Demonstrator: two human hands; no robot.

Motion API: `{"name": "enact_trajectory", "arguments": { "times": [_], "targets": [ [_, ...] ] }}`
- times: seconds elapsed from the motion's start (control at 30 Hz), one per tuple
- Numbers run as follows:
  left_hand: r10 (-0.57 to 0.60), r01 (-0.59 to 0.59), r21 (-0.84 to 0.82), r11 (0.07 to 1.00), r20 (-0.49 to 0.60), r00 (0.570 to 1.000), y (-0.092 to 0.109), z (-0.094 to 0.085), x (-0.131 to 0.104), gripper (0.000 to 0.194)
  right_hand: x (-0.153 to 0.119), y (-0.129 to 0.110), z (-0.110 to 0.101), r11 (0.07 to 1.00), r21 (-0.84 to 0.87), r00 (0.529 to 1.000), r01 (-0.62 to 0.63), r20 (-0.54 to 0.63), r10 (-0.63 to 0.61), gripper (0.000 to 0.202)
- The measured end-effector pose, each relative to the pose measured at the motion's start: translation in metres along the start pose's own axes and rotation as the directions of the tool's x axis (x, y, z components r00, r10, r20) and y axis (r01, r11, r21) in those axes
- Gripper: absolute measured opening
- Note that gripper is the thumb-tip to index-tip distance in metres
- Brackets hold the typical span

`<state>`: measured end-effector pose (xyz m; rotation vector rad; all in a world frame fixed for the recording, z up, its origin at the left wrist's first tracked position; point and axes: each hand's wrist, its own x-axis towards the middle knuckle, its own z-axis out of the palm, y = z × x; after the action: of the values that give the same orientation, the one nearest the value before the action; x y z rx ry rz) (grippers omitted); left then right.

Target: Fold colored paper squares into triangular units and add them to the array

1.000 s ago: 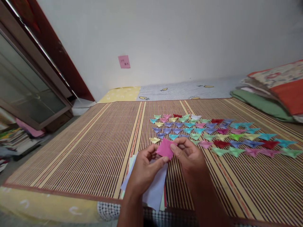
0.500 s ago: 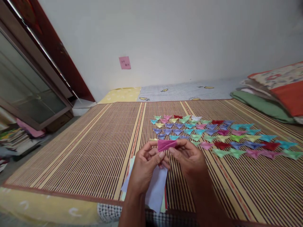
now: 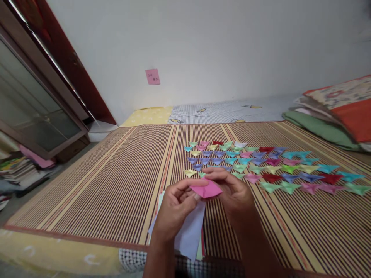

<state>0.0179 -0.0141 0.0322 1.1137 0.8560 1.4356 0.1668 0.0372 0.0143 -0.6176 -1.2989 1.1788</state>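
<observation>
A folded pink paper point(image 3: 206, 189) with pointed ends is held between both hands above the striped mat. My left hand point(image 3: 176, 204) pinches its left end between thumb and fingers. At the right end, my right hand point(image 3: 233, 193) grips it, the index finger reaching over the top edge; the right thumb is mostly hidden. Under my left hand lie loose paper sheets, the top one pale blue point(image 3: 189, 231). Beyond and to the right, several rows of small folded colored papers point(image 3: 272, 178) rest on the mat, partly covered by my right hand.
The striped mat point(image 3: 95, 185) covers the bed. Folded cloths and a green cushion point(image 3: 319, 129) sit at the right back. A pink note point(image 3: 152, 76) is on the wall. Books point(image 3: 17, 168) lie at the far left beside a glass-paned cabinet door point(image 3: 37, 96).
The pink paper has turned from a narrow folded strip to a wider pointed shape and sits slightly lower. My right fingers have moved over its top edge.
</observation>
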Motion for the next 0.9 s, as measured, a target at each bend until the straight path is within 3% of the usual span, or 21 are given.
{"name": "enact_trajectory", "arguments": {
  "times": [0.1,0.17,0.3,0.47,0.6,0.7,0.9],
  "targets": [
    [0.039,-0.028,0.105,0.994,-0.098,0.994,0.003,-0.002,0.001,0.020,-0.001,-0.009,-0.005,0.988,-0.148,0.999,0.033,0.005,-0.033,0.024],
    [0.058,-0.042,0.129,0.991,-0.128,0.990,0.005,-0.003,0.001,0.019,-0.001,-0.015,-0.009,0.983,-0.172,0.995,0.061,0.092,-0.046,0.026],
    [0.069,-0.053,0.147,0.988,-0.104,0.992,0.006,-0.004,0.001,0.018,-0.002,-0.022,-0.011,0.962,-0.238,0.961,0.136,0.267,-0.070,0.030],
    [0.037,-0.029,0.154,0.988,-0.050,0.998,0.002,-0.006,-0.002,0.019,-0.002,-0.025,-0.004,0.899,-0.352,0.944,0.259,0.287,-0.160,0.020],
    [0.066,-0.055,0.162,0.985,-0.064,0.996,0.001,-0.006,-0.001,0.022,-0.003,-0.019,0.001,0.800,-0.461,0.921,0.383,0.252,-0.296,0.020],
    [0.060,-0.043,0.101,0.994,-0.168,0.984,0.001,-0.004,0.001,0.020,-0.004,-0.014,0.006,0.693,-0.523,0.868,0.496,0.296,-0.398,0.025],
    [-0.038,0.030,-0.030,0.999,-0.299,0.953,0.002,-0.007,0.004,0.029,-0.005,-0.009,0.013,0.553,-0.566,0.791,0.611,0.404,-0.459,0.029]
  ]
}}
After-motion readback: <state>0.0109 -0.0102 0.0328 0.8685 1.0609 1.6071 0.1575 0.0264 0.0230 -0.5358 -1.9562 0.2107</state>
